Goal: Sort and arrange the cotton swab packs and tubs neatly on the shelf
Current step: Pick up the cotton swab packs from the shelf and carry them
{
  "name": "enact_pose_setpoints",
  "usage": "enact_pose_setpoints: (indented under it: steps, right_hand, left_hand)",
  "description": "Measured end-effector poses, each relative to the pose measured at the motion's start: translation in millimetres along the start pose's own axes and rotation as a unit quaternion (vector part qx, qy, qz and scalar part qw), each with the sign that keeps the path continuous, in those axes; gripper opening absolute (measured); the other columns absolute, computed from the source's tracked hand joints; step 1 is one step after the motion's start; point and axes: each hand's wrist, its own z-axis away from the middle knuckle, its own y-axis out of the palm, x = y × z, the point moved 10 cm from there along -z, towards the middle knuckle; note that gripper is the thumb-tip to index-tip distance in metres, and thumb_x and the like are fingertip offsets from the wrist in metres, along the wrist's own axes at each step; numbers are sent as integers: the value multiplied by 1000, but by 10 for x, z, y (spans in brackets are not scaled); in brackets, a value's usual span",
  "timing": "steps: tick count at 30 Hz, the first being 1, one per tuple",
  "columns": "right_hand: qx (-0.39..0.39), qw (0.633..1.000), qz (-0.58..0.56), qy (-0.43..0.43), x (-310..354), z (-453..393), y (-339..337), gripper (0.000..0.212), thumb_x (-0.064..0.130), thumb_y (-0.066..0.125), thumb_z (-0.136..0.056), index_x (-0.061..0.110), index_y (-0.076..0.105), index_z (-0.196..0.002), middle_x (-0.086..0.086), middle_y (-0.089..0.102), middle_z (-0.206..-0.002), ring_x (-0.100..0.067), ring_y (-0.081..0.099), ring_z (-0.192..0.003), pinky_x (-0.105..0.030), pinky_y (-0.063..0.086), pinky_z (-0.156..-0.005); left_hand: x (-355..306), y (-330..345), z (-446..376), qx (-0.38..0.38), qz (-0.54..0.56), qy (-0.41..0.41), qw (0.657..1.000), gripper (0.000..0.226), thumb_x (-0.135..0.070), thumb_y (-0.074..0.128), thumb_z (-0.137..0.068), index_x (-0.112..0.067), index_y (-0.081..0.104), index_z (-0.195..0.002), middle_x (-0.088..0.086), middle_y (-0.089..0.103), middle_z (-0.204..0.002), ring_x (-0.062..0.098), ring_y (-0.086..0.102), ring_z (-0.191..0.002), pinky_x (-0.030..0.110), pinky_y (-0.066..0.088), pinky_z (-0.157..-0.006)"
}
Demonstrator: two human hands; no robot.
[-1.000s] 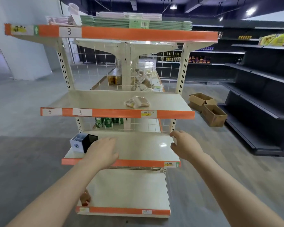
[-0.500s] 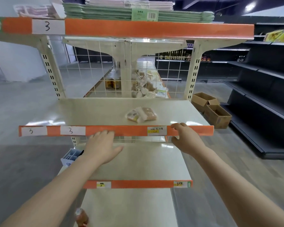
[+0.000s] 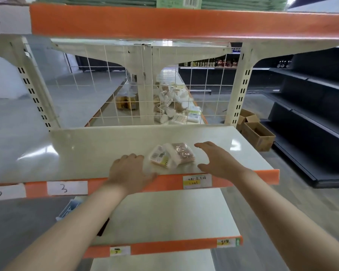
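Shelf: the cream metal shelf board with the orange front strip (image 3: 86,153) sits at your chest height; your hands work over its near right part.
Packs: two clear plastic cotton swab packs (image 3: 171,156) lie flat on that board, near the front edge, right of centre, touching and partly overlapping each other.
Left pack: the pack with the white and yellow printed label (image 3: 160,157) faces label up; its long axis runs from near right to far left, tilted off the shelf edge.
Right pack: the pack showing rows of brownish swab sticks (image 3: 182,154) lies just right of the first; the sticks run roughly near to far, leaning slightly left at the far end.
Left hand: your left hand (image 3: 131,171) rests palm down at the front edge, just left of the packs; fingers loosely bent, gripping nothing, fingertips close to the labelled pack but apart from it.
Right hand: your right hand (image 3: 217,159) hovers just right of the packs, fingers spread and straight, thumb out toward the near side; it holds nothing, and you cannot tell whether it touches the board.
Behind: through the white wire grid back panel (image 3: 184,85), a loose heap of more swab packs (image 3: 170,106) lies on the far aisle's shelf.
Right floor: open brown cardboard boxes (image 3: 256,133) stand beside the dark empty shelving (image 3: 311,106).
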Motion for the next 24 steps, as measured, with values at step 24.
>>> enact_pose_setpoints:
  steps: [24]
  right_hand:
    - [175,978,56,-98,95,-677,308,73,24,71,-75,18,35,-138,-4,38,-128,-21,37,-120,-31,38,-98]
  left_hand:
    - [-70,105,-469,45,2,-16,999,66,-72,47,-74,-27,48,-123,-5,51,-118,17,45,-115,30,33,-95]
